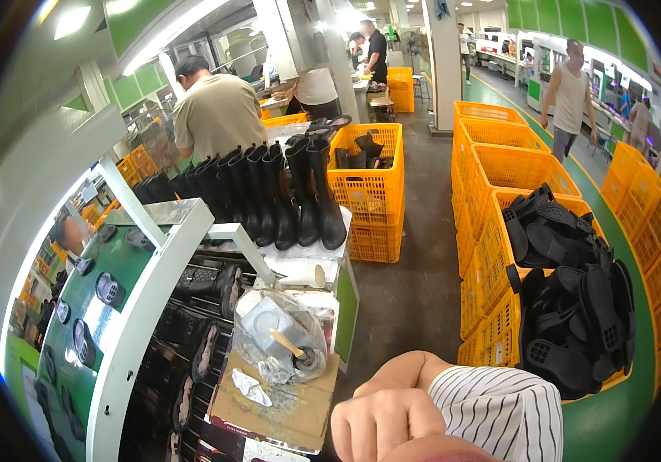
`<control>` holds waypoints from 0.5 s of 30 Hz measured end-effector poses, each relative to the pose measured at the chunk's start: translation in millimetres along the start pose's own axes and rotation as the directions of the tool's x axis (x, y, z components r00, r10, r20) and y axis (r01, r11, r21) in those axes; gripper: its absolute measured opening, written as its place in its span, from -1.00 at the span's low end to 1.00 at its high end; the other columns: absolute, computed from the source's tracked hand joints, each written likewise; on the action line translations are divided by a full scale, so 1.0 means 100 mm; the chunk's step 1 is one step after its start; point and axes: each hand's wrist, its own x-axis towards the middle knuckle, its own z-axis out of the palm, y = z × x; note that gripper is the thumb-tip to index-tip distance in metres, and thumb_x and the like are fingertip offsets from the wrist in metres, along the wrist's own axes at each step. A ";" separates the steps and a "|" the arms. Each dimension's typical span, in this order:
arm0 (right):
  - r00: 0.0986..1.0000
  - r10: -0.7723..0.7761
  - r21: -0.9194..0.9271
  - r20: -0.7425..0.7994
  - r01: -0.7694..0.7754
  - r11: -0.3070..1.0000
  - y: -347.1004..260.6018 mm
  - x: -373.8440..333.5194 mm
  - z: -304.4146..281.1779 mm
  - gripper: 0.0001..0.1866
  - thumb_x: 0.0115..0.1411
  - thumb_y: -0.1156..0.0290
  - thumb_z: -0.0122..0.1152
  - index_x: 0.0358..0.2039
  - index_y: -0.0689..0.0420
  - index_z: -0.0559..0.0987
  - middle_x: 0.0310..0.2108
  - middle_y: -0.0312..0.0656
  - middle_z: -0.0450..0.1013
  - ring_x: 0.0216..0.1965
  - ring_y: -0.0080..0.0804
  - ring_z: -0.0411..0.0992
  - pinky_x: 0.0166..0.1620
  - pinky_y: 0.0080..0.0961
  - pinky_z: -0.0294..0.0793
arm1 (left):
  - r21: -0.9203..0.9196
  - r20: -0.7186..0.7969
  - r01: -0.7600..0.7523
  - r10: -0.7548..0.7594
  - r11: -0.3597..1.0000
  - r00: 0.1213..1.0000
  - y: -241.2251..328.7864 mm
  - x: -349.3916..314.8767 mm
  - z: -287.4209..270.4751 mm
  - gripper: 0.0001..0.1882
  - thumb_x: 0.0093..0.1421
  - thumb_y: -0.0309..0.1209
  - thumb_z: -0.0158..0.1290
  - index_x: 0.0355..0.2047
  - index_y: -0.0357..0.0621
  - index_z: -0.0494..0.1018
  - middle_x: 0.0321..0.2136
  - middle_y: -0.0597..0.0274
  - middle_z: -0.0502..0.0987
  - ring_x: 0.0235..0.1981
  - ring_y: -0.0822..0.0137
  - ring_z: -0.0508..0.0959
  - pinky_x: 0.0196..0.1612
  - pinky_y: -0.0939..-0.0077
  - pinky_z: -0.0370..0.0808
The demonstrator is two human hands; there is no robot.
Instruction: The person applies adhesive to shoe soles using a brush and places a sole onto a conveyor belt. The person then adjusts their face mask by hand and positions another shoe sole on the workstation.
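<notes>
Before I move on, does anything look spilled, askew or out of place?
Two mild oddities: a crumpled white scrap lies loose on the smeared brown cardboard sheet, looking like litter, and black treaded soles heap above the rim of the nearest yellow plastic crate, which looks overfilled.

I see a dark grey floor (411,308) beside a green walkway (600,431), a white pillar (445,69), green panels (565,27) high on my right and a bright lamp (73,23) overhead.
</notes>
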 end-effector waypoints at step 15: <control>0.967 0.232 0.473 0.103 -0.253 0.844 0.97 0.03 0.02 -0.30 0.24 -0.28 -0.08 -0.65 0.16 0.47 -0.50 -0.16 0.42 -0.55 -0.29 0.34 -0.51 -0.47 0.36 | -0.164 0.356 0.413 -0.337 0.896 0.872 0.81 0.00 -1.12 -0.16 0.07 0.04 0.08 0.27 -0.11 0.14 -0.06 -0.29 0.38 -0.08 -0.29 0.46 -0.02 0.01 0.40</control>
